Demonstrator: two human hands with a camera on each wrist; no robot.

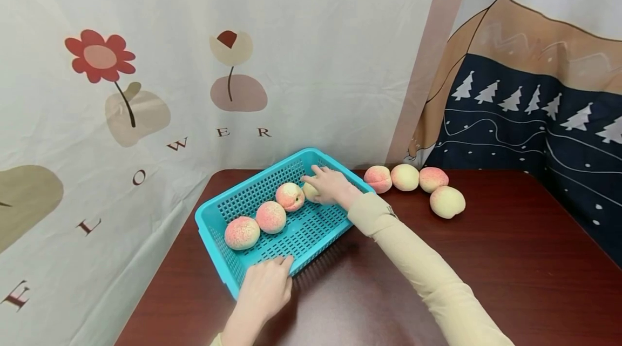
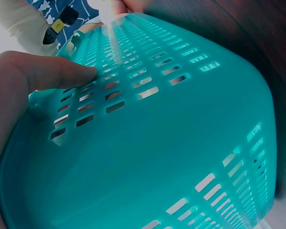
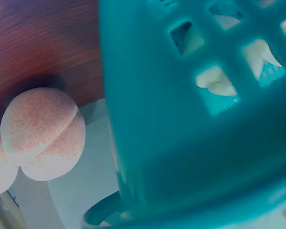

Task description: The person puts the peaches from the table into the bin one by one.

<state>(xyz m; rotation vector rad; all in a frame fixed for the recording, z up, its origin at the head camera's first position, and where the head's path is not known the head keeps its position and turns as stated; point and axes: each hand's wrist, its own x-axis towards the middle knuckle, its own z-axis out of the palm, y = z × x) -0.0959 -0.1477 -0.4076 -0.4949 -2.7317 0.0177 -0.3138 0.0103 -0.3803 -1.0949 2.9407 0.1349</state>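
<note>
A turquoise perforated plastic basket (image 1: 302, 233) stands slanted on the table. At its near side, my left hand (image 1: 264, 287) grips the rim; the thumb (image 2: 62, 72) lies against the outer wall in the left wrist view. My right hand (image 1: 331, 185) reaches inside at the far right end, fingers curled over a pale peach (image 1: 310, 192) that they partly cover. Three more peaches form a row with it: a pink-and-cream one (image 1: 290, 197), a pink one (image 1: 271, 217) and a speckled one (image 1: 242, 233). In the right wrist view the basket wall (image 3: 148, 129) mostly hides my fingers.
Outside the basket, several peaches lie at the back right of the table (image 1: 486, 270): a pink one (image 1: 378, 179), a cream one (image 1: 405, 177), a rosy one (image 1: 433, 179) and a yellowish one (image 1: 447, 202). A printed curtain (image 1: 320, 54) hangs behind the table.
</note>
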